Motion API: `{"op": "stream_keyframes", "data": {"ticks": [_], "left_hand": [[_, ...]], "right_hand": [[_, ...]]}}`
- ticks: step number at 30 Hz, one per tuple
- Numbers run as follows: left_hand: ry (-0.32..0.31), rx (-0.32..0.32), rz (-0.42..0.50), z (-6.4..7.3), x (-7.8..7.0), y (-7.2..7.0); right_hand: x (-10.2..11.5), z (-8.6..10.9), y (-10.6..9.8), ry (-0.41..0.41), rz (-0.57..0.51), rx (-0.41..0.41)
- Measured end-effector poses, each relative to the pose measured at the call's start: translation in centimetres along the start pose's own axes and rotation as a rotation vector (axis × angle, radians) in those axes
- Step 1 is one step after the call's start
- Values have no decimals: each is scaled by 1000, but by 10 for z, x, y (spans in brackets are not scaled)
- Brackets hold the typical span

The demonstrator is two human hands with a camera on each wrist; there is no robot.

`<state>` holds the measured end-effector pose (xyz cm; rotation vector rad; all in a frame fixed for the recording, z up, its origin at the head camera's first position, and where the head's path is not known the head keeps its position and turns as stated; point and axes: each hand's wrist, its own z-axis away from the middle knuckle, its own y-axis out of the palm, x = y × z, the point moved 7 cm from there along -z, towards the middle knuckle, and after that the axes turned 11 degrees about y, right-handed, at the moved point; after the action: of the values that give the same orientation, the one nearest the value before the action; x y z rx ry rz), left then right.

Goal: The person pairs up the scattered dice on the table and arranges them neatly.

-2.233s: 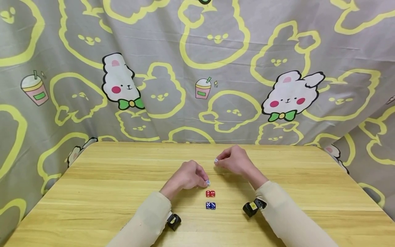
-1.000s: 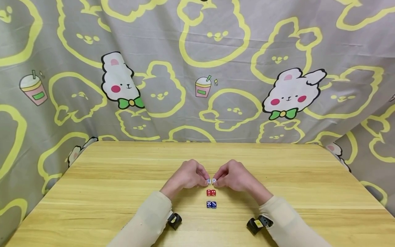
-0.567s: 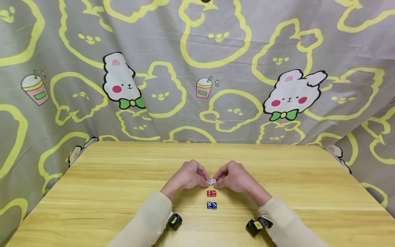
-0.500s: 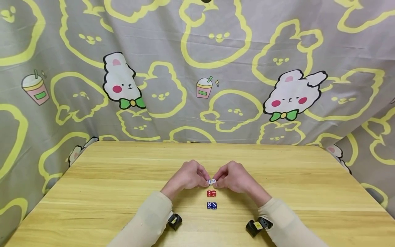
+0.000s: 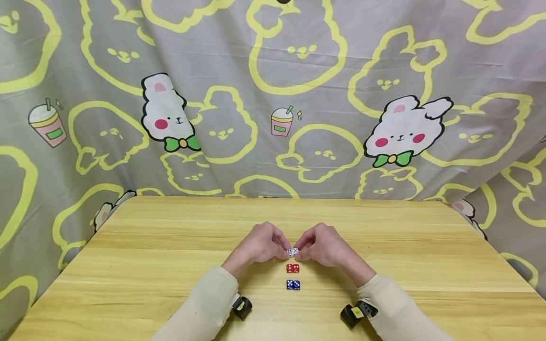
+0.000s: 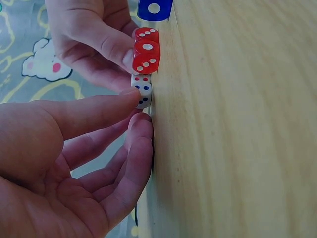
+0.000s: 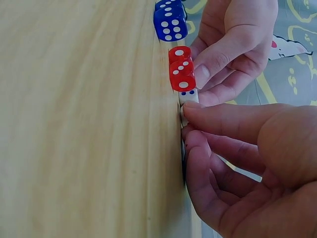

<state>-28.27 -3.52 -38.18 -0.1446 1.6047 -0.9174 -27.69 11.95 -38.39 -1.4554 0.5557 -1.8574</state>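
Observation:
My left hand (image 5: 264, 244) pinches a white die (image 6: 144, 94) with blue pips between thumb and fingers. Facing it, my right hand (image 5: 322, 246) pinches a second white die (image 5: 295, 251); the two dice sit side by side at the table surface. Fingers cover much of that second die (image 7: 184, 115) in the right wrist view. Just nearer to me lies a pair of red dice (image 5: 292, 268), set side by side. Closer still is a pair of blue dice (image 5: 293, 284), lined up with the red pair and likewise side by side.
The wooden table (image 5: 170, 265) extends around both arms. Behind it hangs a grey curtain (image 5: 239, 66) with yellow cartoon outlines. Black wrist cameras are strapped at the left cuff (image 5: 242, 308) and the right cuff (image 5: 351, 315).
My right hand has brought its white die from farther back on the right to beside the left hand's die. The small gap between them closed; both hands have since stayed nearly still.

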Motion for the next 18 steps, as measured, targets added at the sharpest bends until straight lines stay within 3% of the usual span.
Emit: {"op": "stream_keyframes", "data": {"ticks": [18], "left_hand": [[-6,7,18,0,3,-3]], "right_hand": [[0,-2,1,-14,-6,24]]}}
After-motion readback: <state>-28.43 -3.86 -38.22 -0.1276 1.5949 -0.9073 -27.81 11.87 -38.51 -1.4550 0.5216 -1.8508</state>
